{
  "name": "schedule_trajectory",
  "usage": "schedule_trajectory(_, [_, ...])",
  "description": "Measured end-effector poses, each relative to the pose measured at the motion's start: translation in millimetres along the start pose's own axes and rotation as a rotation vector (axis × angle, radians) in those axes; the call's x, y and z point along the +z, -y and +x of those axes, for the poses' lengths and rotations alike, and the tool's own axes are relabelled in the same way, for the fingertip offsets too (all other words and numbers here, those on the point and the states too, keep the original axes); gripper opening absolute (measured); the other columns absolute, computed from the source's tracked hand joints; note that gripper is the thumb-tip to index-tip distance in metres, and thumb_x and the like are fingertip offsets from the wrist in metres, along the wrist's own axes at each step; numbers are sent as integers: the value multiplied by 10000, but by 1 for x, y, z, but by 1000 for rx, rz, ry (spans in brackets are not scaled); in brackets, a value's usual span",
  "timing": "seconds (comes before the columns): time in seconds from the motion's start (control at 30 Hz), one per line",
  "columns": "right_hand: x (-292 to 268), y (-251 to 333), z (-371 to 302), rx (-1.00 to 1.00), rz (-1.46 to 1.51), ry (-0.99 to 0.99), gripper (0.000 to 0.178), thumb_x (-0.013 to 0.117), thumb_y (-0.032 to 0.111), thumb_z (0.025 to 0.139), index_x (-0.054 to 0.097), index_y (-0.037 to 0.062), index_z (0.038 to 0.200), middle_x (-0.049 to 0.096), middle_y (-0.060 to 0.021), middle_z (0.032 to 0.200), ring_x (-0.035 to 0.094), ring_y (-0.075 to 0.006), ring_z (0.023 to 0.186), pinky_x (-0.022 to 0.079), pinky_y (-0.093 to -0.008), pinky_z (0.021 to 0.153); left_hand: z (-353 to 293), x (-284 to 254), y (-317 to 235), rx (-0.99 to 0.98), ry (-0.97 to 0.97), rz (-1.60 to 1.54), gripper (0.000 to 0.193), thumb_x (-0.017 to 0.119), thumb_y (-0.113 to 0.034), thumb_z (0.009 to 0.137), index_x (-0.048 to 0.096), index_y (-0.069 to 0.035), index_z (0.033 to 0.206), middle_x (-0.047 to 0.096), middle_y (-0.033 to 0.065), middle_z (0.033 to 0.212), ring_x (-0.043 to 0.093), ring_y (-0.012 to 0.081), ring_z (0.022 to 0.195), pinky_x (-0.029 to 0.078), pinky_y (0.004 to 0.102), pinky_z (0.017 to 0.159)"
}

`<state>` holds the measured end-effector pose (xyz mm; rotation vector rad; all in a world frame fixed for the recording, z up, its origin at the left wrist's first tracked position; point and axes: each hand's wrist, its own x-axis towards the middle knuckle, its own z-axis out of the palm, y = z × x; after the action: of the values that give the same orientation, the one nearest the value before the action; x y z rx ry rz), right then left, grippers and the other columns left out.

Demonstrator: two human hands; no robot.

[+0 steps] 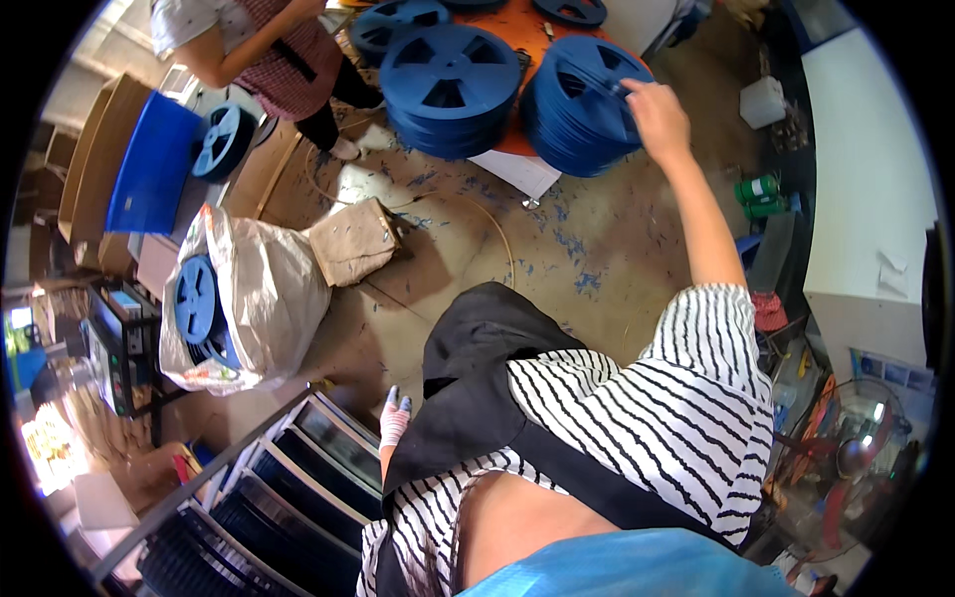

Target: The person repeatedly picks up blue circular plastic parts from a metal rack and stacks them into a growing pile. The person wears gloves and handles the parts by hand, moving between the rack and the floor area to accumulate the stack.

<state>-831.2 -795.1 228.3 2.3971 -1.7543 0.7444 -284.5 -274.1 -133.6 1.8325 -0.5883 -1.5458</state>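
Blue plastic reels (572, 134) stand stacked at my right hand (652, 117).
From my remote seat I see its curled fingers at the right side of the top reel (587, 75); I cannot tell whether they grip or merely touch. My left hand (395, 418), apparently gloved, hangs low with fingers extended, seemingly empty. Left of the right hand sits a matching stack (450, 70), probably piled flat for steadiness beside the orange counter (509, 22)'s edge. Beyond the left hand, a white sack (284, 298) keeps more reels (196, 296) together.
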Motion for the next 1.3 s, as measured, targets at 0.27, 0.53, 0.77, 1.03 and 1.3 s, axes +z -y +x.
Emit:
schedule_trajectory(0.27, [-74,151,53,402,1234,533,254,508,264,984,590,24,985,614,-51,834,622,-124,657,544,-228,616,-60,1,15,-228,-186,92,550,547,-292,947,379,-77,1425,547,191,1307,534,293,1185,401,323,974])
schedule_trajectory(0.53, [67,384,-23,588,1714,1095,199,505,254,976,592,77,1006,609,-36,813,618,-123,604,549,-286,572,-201,-48,100,-192,-451,150,557,567,-303,927,406,-83,1412,568,201,1281,551,281,1180,406,332,978])
schedule_trajectory(0.77, [74,568,-140,593,1564,1304,184,469,213,975,551,55,932,542,-35,764,553,-101,569,499,-267,524,-296,-133,73,-305,-802,218,496,555,-290,910,471,-101,1360,556,224,1268,542,359,1159,425,389,979])
schedule_trajectory(1.03, [67,655,-280,118,1316,1354,225,528,161,974,605,-26,1073,567,-22,767,556,-88,571,470,-219,528,-297,-221,99,-14,-1226,682,501,621,-210,845,520,-45,1308,524,225,1301,483,373,1221,378,418,1040])
schedule_trajectory(1.3, [85,743,-314,-316,1503,1041,274,575,47,899,638,53,1165,534,-86,782,513,-185,665,434,-262,619,-268,-350,-52,-260,-1297,1258,629,588,-364,858,414,-92,1398,239,192,1521,168,427,1405,114,525,1145])
